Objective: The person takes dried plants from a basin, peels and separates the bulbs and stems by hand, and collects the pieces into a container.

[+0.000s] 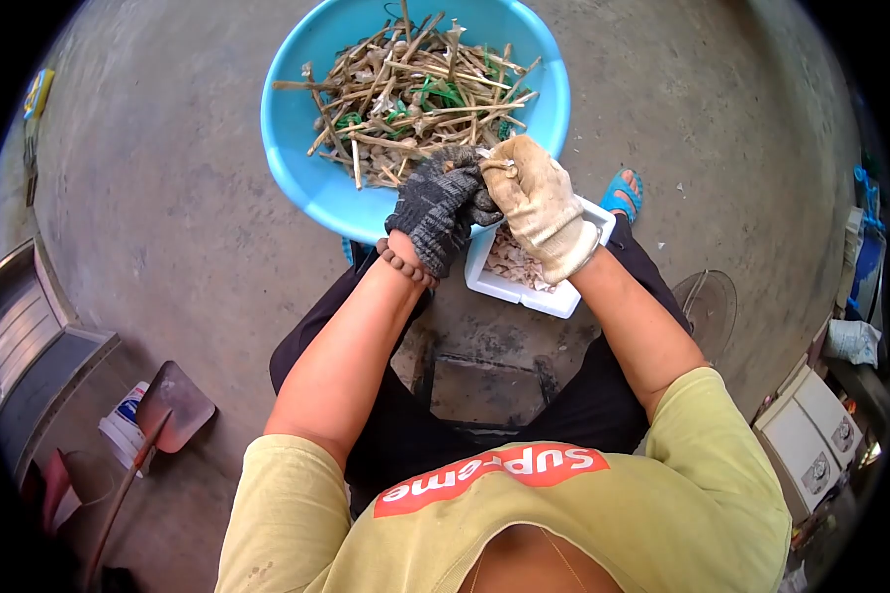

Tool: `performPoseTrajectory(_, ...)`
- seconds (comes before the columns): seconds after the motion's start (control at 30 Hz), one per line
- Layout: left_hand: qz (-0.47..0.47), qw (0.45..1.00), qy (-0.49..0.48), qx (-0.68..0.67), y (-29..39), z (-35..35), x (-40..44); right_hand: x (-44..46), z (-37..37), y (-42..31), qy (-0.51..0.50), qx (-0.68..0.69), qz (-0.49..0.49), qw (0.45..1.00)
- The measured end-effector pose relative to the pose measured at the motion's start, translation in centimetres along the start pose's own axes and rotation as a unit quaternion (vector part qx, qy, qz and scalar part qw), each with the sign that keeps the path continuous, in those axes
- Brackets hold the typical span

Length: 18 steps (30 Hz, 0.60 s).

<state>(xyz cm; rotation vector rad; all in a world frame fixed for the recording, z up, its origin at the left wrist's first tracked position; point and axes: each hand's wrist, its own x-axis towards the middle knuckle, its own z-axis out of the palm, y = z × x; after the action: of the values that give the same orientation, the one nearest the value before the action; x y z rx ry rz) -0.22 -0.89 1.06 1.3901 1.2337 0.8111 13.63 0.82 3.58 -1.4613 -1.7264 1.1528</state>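
My left hand (439,206), in a dark grey knitted glove, is closed with its fingertips against my right hand. My right hand (538,198) wears a cream cloth glove and is closed in a pinch. A short pale-brown dried stalk piece (504,166) shows at its fingertips; what lies between the two hands is mostly hidden. Both hands meet over the near rim of a light blue basin (296,183). Dried stalks (415,94), some with pale bulb-like ends, fill it, tangled with green string (440,93). Below my right hand, a white foam box (494,287) holds small pinkish-white pieces (512,259).
A shovel (173,405) and a white bucket (124,430) stand at left. A round fan-like grille (710,304) is right of my leg. White boxes (805,435) line the right side. My blue sandal (623,194) rests on the concrete floor (188,198).
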Motion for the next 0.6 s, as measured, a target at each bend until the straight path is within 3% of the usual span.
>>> performPoseTrajectory(0.03,-0.001,1.000,0.001,0.000,0.0,-0.2,0.0,0.0,0.0,0.0,-0.001,0.000,0.000,1.000)
performPoseTrajectory(0.1,0.131,0.946,0.005,0.296,-0.1,-0.6,0.1,0.1,0.1,-0.1,-0.002,-0.004,0.011,1.000)
performPoseTrajectory(0.23,0.123,0.949,0.019,0.291,-0.2,-0.5,-0.1,0.0,0.5,0.1,0.019,0.039,0.033,0.998)
performPoseTrajectory(0.33,0.110,0.951,0.033,0.288,0.9,-0.2,0.2,0.2,0.6,-0.2,0.050,0.156,0.060,0.985)
performPoseTrajectory(0.37,-0.012,0.988,0.016,0.151,1.5,-0.1,0.3,0.1,0.6,-0.1,0.045,0.174,0.071,0.981)
performPoseTrajectory(0.4,-0.134,0.991,-0.002,0.009,1.9,-0.1,0.3,0.1,0.5,-0.1,0.039,0.192,0.081,0.977)
performPoseTrajectory(0.43,-0.134,0.991,-0.001,0.009,1.6,-0.2,0.2,0.1,0.5,-0.1,0.038,0.192,0.081,0.977)
performPoseTrajectory(0.47,-0.015,0.989,0.007,0.147,0.9,-0.2,0.1,0.1,0.5,-0.1,0.039,0.178,0.070,0.981)
performPoseTrajectory(0.5,0.105,0.954,0.015,0.280,0.5,-0.2,0.0,0.1,0.5,0.0,0.039,0.164,0.060,0.984)
performPoseTrajectory(0.6,0.138,0.933,0.032,0.331,0.0,0.0,0.1,0.1,0.4,0.0,0.033,0.124,0.044,0.991)
